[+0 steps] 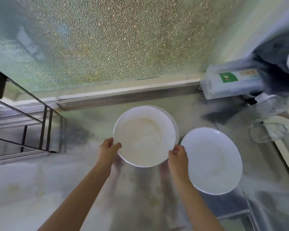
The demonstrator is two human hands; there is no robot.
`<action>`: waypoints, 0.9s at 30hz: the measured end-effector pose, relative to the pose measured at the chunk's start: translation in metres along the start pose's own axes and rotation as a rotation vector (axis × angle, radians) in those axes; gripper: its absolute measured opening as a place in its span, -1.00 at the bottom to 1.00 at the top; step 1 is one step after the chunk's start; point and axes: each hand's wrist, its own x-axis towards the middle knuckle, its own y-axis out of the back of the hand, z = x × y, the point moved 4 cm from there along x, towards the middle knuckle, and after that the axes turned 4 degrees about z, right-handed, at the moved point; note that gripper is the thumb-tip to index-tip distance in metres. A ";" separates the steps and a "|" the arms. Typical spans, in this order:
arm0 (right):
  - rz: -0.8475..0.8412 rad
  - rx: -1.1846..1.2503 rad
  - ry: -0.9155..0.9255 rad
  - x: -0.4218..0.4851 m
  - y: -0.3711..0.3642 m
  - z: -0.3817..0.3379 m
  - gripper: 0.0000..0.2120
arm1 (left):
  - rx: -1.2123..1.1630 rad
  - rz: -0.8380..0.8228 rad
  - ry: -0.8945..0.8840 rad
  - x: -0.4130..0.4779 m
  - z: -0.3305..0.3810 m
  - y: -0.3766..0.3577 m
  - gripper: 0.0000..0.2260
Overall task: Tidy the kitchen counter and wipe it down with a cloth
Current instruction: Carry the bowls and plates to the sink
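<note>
A white plate (pixel 144 135) is held above the steel counter (pixel 83 130) in the middle of the head view, with the rim of another white plate showing just behind it. My left hand (pixel 108 150) grips its near-left rim, thumb on top. At the near-right rim my right hand (pixel 178 155) pinches it. A separate white plate (pixel 212 160) lies on the counter just right of my right hand.
A black wire rack (pixel 32 120) stands at the left. At the back right sit a clear box with a green label (pixel 228 84), a dark cloth (pixel 277 64) and crumpled plastic (pixel 267 117). Frosted glass (pixel 107 39) rises behind the counter.
</note>
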 end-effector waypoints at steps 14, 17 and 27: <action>-0.082 -0.225 0.265 0.046 0.007 -0.041 -0.48 | -0.076 0.005 0.090 -0.005 -0.012 -0.021 -0.55; -0.202 -0.170 0.087 0.063 -0.004 -0.051 -0.39 | -0.084 -0.028 0.075 -0.004 -0.012 -0.021 -0.52; 0.009 0.191 -0.090 0.035 0.008 -0.032 -0.52 | 0.098 -0.078 -0.133 -0.020 0.005 -0.024 -0.48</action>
